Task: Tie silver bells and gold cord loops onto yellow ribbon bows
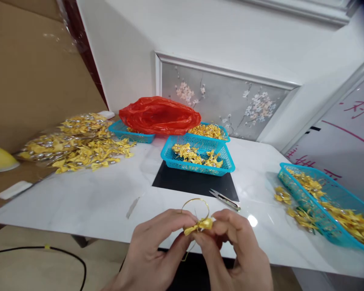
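Note:
Both my hands meet at the front edge of the white table point(87, 202). My left hand point(153, 254) and my right hand point(233, 252) pinch a small yellow ribbon bow point(199, 225) between their fingertips. A thin gold wire loop point(195, 206) rises from the bow, and a wire tail hangs below my fingers. Small thread snips point(226, 199) lie on the table just beyond my right hand, at the edge of a black mat point(194, 182).
A blue basket point(198, 155) with yellow bows sits on the black mat, two more baskets and a red plastic bag point(159, 115) behind it. A heap of bows point(79, 145) lies at the left. Another blue basket point(330, 202) of bows stands at the right edge.

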A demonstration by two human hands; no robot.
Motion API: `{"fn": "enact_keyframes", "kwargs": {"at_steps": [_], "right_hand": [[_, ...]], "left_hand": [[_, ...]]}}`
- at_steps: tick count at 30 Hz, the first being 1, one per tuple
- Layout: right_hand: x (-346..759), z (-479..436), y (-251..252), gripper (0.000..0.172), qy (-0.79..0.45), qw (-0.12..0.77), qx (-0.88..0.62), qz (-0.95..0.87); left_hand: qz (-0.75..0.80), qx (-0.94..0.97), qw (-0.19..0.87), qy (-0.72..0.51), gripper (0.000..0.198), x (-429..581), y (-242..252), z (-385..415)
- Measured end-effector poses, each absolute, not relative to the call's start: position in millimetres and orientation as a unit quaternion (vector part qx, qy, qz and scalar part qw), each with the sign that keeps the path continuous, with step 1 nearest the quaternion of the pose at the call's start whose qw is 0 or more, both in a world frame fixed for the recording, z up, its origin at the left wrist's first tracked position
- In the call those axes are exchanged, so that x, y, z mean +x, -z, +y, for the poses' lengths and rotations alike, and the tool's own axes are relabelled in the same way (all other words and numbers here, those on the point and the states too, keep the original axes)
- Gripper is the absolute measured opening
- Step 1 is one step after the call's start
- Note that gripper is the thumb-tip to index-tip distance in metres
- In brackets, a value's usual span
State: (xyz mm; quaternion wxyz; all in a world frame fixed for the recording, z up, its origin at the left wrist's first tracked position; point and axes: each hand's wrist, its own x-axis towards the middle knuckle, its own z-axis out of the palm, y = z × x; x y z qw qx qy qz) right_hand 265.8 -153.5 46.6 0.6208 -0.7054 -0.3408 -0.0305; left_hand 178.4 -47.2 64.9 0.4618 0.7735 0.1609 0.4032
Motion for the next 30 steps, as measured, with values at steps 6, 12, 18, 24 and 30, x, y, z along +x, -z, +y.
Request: {"fn": "enact_keyframes", "kwargs": {"at_steps": [6, 12, 18, 24, 30], "right_hand": [[313, -161, -50, 0.021, -0.19, 0.683, -0.619, -0.338], [315, -148, -41, 0.035, -0.565, 0.689, -0.383, -0.245], [307, -146, -40, 0.027, -0.597, 0.698, -0.318, -0.234], [308, -138, -34, 0.034, -0.531, 0.766, -0.33, -0.149], [310, -144, -28, 0.035, -0.545, 0.753, -0.343, -0.136]], "left_hand": [[0.212, 0.616, 0.726, -0.219, 0.006, 175, -69, -40], [0.159, 0.574, 0.79, -0.144, 0.008, 176, -65, -40], [0.168, 0.575, 0.792, -0.117, 0.01, 176, -61, -39], [0.177, 0.528, 0.823, -0.108, 0.014, 180, -60, -40], [0.183, 0.455, 0.864, -0.114, 0.017, 181, -60, -42]]}}
